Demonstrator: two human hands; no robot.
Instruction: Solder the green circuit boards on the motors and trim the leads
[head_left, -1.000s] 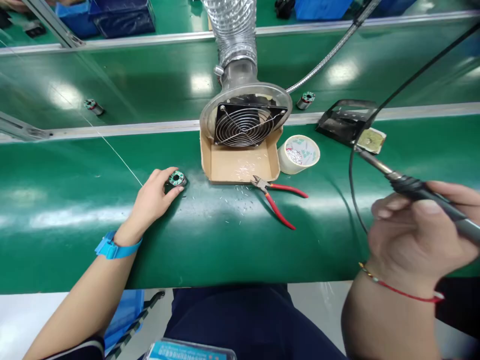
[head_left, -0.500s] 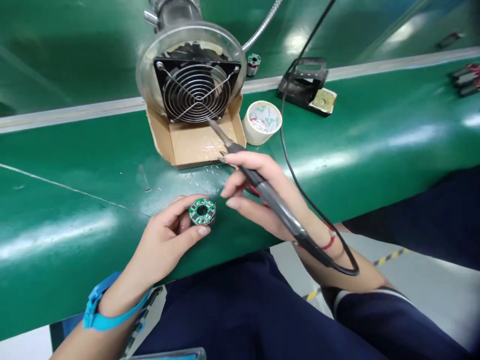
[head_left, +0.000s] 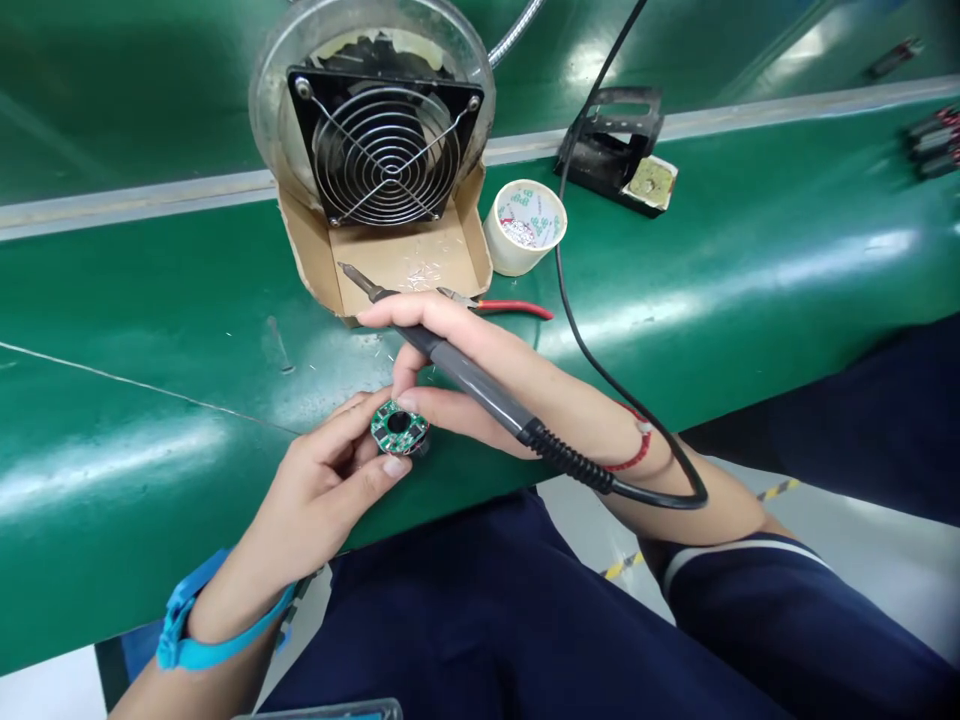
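Between the thumb and fingers of my left hand (head_left: 319, 490) is a small round part topped by a green ring-shaped circuit board (head_left: 385, 437) with a dark centre hole. My right hand (head_left: 487, 365) carries a soldering iron (head_left: 480, 388), its handle lying across the hand and its metal tip pointing up and left over the cardboard tray (head_left: 379, 250). The right thumb and a finger meet at the far edge of the board; whether they pinch anything there is too small to tell. Just beyond this hand, red-handled cutters (head_left: 517, 306) lie by the tray.
A fan with a wire guard (head_left: 390, 165) stands behind the tray. To its right are a tape roll (head_left: 517, 255) and an iron stand (head_left: 611, 165) with a sponge (head_left: 651, 185). The iron's black cord (head_left: 574, 300) loops past my right forearm. Wire clippings lie near the tray.
My right hand has moved left and down to the circuit board, carrying the soldering iron along, and the cutters now show more fully. My left hand still holds the board.
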